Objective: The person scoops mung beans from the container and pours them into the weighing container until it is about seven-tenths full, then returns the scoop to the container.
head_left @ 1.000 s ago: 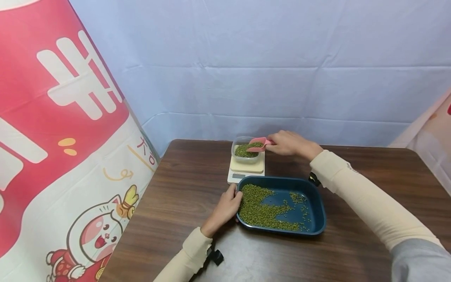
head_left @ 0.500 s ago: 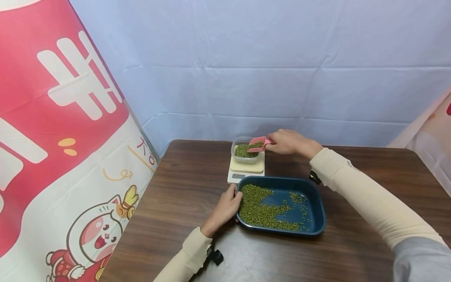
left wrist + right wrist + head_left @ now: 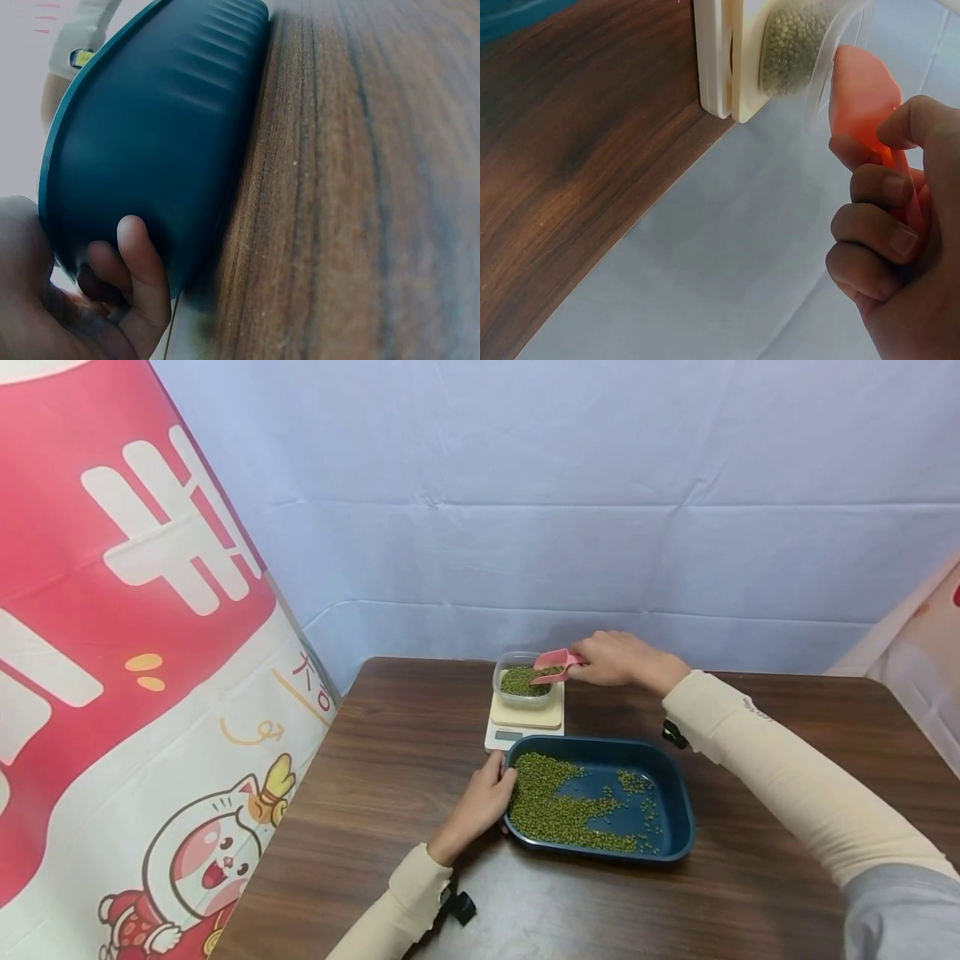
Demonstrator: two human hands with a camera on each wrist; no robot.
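Observation:
My right hand (image 3: 615, 658) grips the handle of a pink scoop (image 3: 862, 94), its fingers curled round it in the right wrist view. The scoop's front edge reaches over a clear plastic container (image 3: 498, 675), and some green beans lie in the scoop. More beans (image 3: 795, 49) fill the lower part of that container, which stands on a kitchen scale (image 3: 525, 718). With thumb at the rim and fingers outside, my left hand (image 3: 480, 795) holds the left end of a dark blue tray (image 3: 142, 127). Green beans (image 3: 547, 810) cover mostly the tray's left side.
The brown wooden table (image 3: 405, 735) ends at a pale cloth backdrop (image 3: 555, 527) just behind the scale. Close in front of the scale sits the tray's back rim. A printed red and white cloth (image 3: 150, 652) hangs at the left.
My right hand has risen slightly, and the scoop has shifted a little to the right with fewer beans showing in it. The left hand and tray stay where they were.

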